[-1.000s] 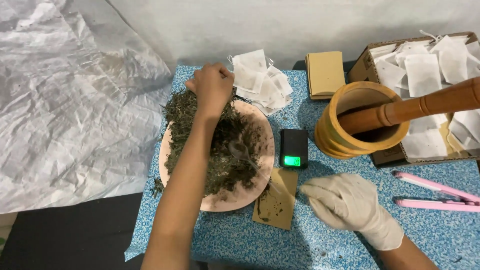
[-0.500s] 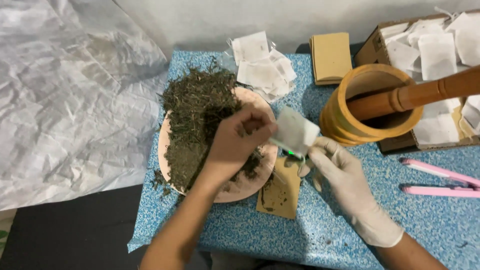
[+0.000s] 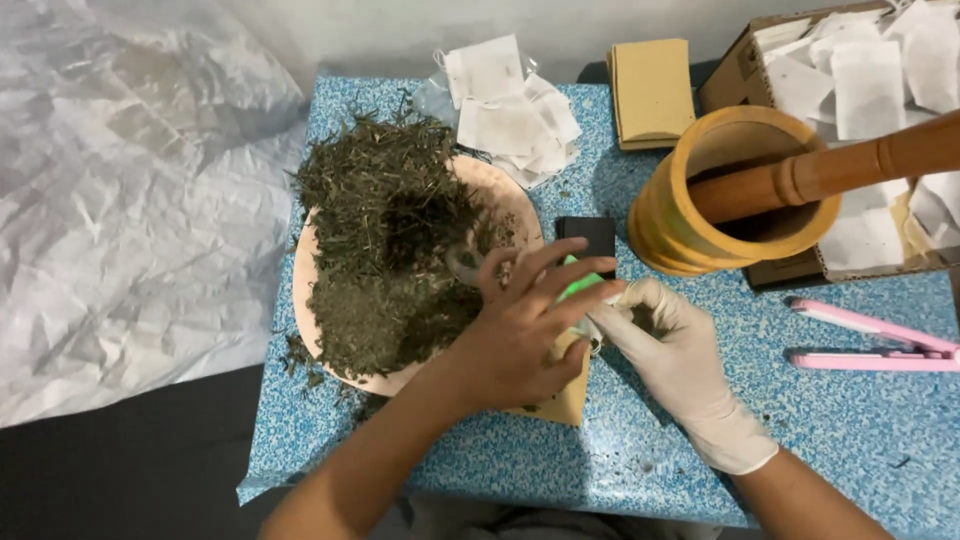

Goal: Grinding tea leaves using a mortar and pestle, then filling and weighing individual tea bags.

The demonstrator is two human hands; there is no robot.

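Hands met over scale (image 3: 585,237) | bare left hand (image 3: 520,335) back from herb pile (image 3: 385,250), fingers loosely spread | gloved right hand (image 3: 670,345) pinching small white bag (image 3: 590,325)

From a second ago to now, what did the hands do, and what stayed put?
The bare left hand left the far side of the dried herb pile and came back to meet the gloved right hand over the small scale. The wooden mortar and pink tool stayed put.

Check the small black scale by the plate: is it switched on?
On: the scale shows a green lit display just behind the left hand.
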